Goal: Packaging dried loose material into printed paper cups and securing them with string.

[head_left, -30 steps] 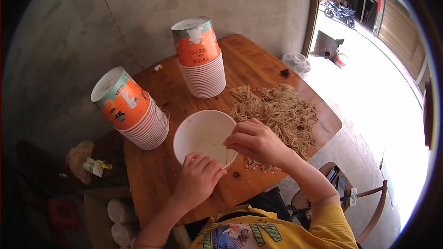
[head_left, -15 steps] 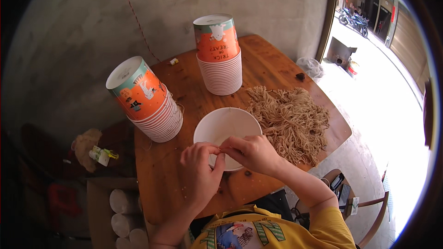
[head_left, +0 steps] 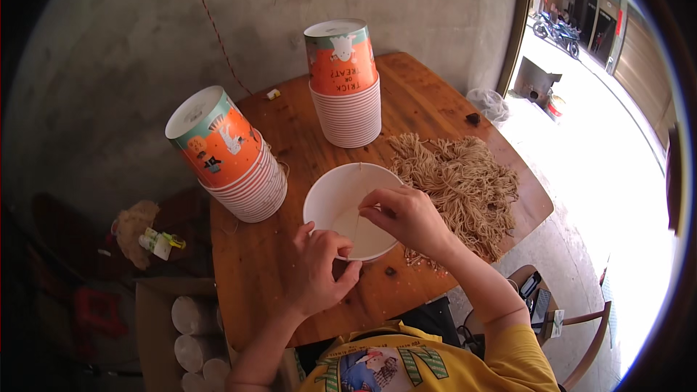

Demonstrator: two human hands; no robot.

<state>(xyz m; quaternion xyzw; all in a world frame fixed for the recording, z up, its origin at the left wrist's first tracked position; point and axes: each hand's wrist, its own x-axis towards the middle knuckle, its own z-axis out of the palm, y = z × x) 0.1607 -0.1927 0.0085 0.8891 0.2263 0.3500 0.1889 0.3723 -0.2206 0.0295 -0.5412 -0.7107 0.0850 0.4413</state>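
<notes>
A white-lined paper bucket (head_left: 330, 199) stands upright, mouth up, on the wooden table in front of me. My left hand (head_left: 319, 265) grips its near rim, fingers at the edge and thumb outside. Over the bucket's mouth, my right hand (head_left: 406, 218) pinches a thin cord (head_left: 357, 226) that runs down toward the near rim by my left fingers. The cord's end inside the pinch is hidden. To the right of the bucket lies a loose heap of tan cords (head_left: 461, 189).
Two stacks of upturned orange-and-green buckets, one at left (head_left: 229, 149) and one at the back (head_left: 344, 87), stand on the wooden table (head_left: 268, 283). Below left, an open carton (head_left: 156, 334) holds several white tubs. A wooden chair (head_left: 592, 348) is at lower right.
My hands have moved apart: the right went up and right over the bucket with the cord, while the left dropped to the near rim. The cord now shows stretched between them.
</notes>
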